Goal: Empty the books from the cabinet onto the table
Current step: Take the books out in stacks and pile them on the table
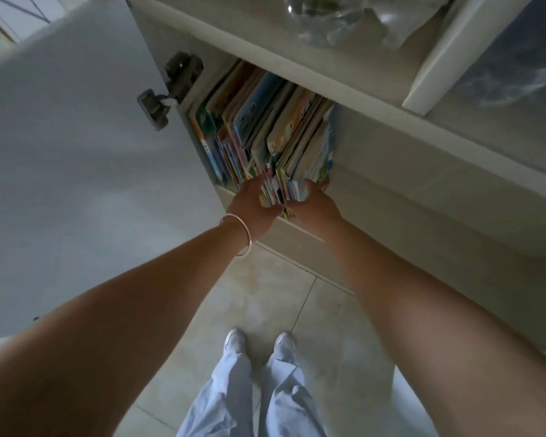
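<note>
Two hands (284, 205), one book bundle (282, 184)

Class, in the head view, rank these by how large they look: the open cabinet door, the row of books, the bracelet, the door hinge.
1. cabinet door
2. row of books
3. and 4. door hinge and bracelet look alike; not ranked.

I have a single head-mounted wide-angle view. It looks steeply down and forward from standing height, close to the open cabinet (297, 67) at the far side, with the floor (328, 342) nearest. Edges bow from lens distortion.
</note>
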